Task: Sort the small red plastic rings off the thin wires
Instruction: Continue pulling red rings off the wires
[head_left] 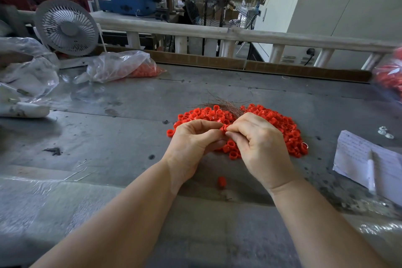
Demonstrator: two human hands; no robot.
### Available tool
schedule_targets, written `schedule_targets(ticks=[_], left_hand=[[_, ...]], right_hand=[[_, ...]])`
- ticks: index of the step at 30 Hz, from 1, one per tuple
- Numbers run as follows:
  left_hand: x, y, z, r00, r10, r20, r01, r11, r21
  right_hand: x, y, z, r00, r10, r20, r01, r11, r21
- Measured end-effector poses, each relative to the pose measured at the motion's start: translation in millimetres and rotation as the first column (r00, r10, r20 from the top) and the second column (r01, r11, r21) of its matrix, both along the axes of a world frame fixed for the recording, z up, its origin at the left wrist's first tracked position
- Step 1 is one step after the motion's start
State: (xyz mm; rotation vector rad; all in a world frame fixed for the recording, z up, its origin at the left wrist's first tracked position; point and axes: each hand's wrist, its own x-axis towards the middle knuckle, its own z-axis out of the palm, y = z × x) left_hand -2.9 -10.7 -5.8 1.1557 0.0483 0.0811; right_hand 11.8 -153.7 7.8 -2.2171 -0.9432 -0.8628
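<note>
From my feed the light is soft, even daylight, brightest at the far open end of the hall, where it blows out to white. The grey metal worktable point(130, 115) carries a dull sheen and only faint shadows beneath my forearms. Clear plastic sheeting point(43, 191) on the near edge catches small glints. Wide-angle distortion bows the white wooden railing point(239, 36). A red-filled plastic bag point(389, 76) at the right edge is smeared with blur.
</note>
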Motion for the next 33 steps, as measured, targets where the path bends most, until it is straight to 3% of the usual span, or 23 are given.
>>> schedule_targets(ticks=[11, 33], left_hand=[[-1.9, 0.9, 2.8, 0.999, -0.045, -0.019, 0.044, 0.998, -0.049], [-1.4, 0.1, 1.8, 1.000, -0.010, 0.007, 0.010, 0.999, -0.044]], right_hand=[[1.3, 1.9, -1.3, 0.995, 0.064, -0.072, -0.055, 0.991, 0.126], [1.5, 5.7, -2.4, 0.989, 0.057, -0.139, -0.028, 0.979, 0.200]])
